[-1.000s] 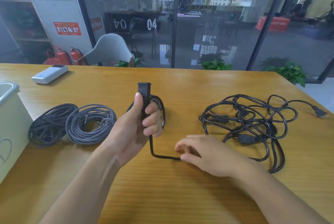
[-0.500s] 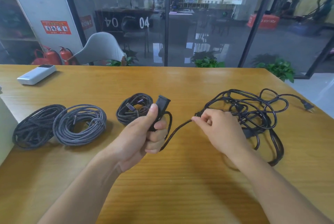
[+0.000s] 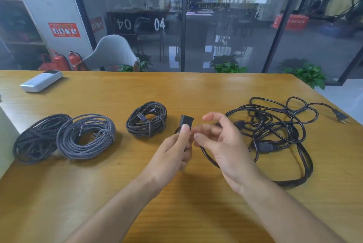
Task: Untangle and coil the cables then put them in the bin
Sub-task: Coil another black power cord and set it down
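My left hand [image 3: 174,150] grips the black connector [image 3: 187,121] of a black power cable [image 3: 209,159] and holds it upright above the wooden table [image 3: 196,93]. Close on its right, my right hand [image 3: 222,144] has its fingers curled round the same cable just below the connector. From there the cable runs down and right into a tangle of black power cables [image 3: 275,134], whose plug [image 3: 340,117] lies at the far right. Three coiled braided cables lie to the left: one dark [image 3: 35,140], one grey [image 3: 86,136], one smaller [image 3: 146,119]. A corner of the white bin [image 3: 5,136] shows at the left edge.
A white power bank [image 3: 41,81] lies at the table's back left. Behind the table are a grey chair [image 3: 112,52], a glass wall and potted plants. The table's right edge runs diagonally past the plug.
My right hand has come back from the tangle to just beside the left hand, drawing the cable into a loop. My left hand has tipped the connector upright. The view has shifted slightly.
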### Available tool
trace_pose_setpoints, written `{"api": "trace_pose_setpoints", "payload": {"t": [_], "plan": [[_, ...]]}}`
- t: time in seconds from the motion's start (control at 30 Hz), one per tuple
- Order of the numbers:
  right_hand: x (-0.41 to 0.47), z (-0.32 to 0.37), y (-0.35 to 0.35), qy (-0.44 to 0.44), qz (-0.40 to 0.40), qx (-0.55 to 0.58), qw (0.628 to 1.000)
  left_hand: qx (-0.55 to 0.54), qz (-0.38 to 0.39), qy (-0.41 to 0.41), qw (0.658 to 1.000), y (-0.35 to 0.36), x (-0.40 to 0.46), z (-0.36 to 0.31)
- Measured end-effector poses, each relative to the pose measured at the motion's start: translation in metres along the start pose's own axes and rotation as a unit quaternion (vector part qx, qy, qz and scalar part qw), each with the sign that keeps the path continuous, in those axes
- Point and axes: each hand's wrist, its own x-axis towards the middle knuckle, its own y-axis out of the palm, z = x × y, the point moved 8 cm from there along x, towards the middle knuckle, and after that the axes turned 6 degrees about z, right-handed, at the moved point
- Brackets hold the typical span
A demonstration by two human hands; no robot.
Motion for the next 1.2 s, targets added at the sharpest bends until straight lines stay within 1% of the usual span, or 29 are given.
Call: {"api": "trace_pose_setpoints", "payload": {"t": [0.07,0.1,0.2,0.3,0.33,0.37,0.4,0.43,0.47,0.5,0.53,0.63,0.73,0.87,0.97,1.03,1.1,1.13,1.17,1.2], "plan": [[-0.002,0.005,0.0,-0.03,-0.018,-0.041,0.999,0.02,-0.015,0.015,1.0,-0.002,0.0,0.001],[-0.002,0.006,0.0,-0.035,-0.015,-0.045,0.998,0.027,-0.021,0.023,0.999,-0.004,0.0,0.0],[0.0,0.001,0.0,-0.026,0.011,-0.04,0.999,0.039,-0.037,0.038,0.998,-0.007,0.0,0.001],[0.001,0.002,0.007,-0.022,0.053,-0.051,0.997,0.042,-0.094,0.064,0.993,-0.014,0.0,-0.003],[0.001,0.003,0.007,-0.025,0.069,-0.084,0.994,0.036,-0.122,0.071,0.989,-0.021,0.0,-0.006],[0.001,0.006,0.004,-0.032,0.078,-0.15,0.985,0.021,-0.151,0.075,0.985,-0.029,-0.001,-0.008],[0.0,0.01,-0.001,-0.043,0.08,-0.249,0.964,-0.002,-0.176,0.075,0.981,-0.039,-0.003,-0.009],[0.0,0.013,-0.006,-0.066,0.08,-0.368,0.924,-0.03,-0.195,0.075,0.977,-0.049,-0.004,-0.01],[0.0,0.016,-0.009,-0.092,0.086,-0.473,0.872,-0.054,-0.208,0.073,0.974,-0.059,-0.006,-0.011],[-0.001,0.016,-0.009,-0.11,0.102,-0.532,0.833,-0.071,-0.214,0.07,0.972,-0.065,-0.006,-0.01],[-0.002,0.015,-0.007,-0.122,0.124,-0.543,0.821,-0.082,-0.213,0.066,0.971,-0.068,-0.007,-0.008],[-0.006,0.012,0.008,-0.157,0.182,-0.469,0.85,-0.092,-0.182,0.053,0.977,-0.061,-0.004,-0.003],[-0.014,0.01,0.029,-0.178,0.223,-0.433,0.855,-0.076,-0.16,0.054,0.983,-0.054,-0.003,-0.005],[-0.02,-0.007,0.044,-0.128,0.277,-0.389,0.869,-0.12,-0.123,0.059,0.983,-0.05,-0.002,-0.008],[-0.019,-0.018,0.049,-0.083,0.318,-0.373,0.868,-0.182,-0.087,0.066,0.977,-0.045,-0.004,-0.014],[-0.014,-0.022,0.045,-0.073,0.321,-0.396,0.857,-0.237,-0.056,0.057,0.968,-0.041,-0.006,-0.016],[-0.004,-0.026,0.03,-0.068,0.31,-0.464,0.827,-0.275,-0.023,0.045,0.96,-0.037,-0.007,-0.019],[0.001,-0.026,0.02,-0.061,0.296,-0.498,0.813,-0.287,-0.01,0.041,0.957,-0.037,-0.008,-0.022],[0.008,-0.024,0.008,-0.056,0.274,-0.521,0.806,-0.295,0.001,0.037,0.955,-0.037,-0.009,-0.024],[0.013,-0.019,-0.004,-0.054,0.25,-0.53,0.809,-0.3,0.011,0.036,0.953,-0.039,-0.011,-0.027]]}}
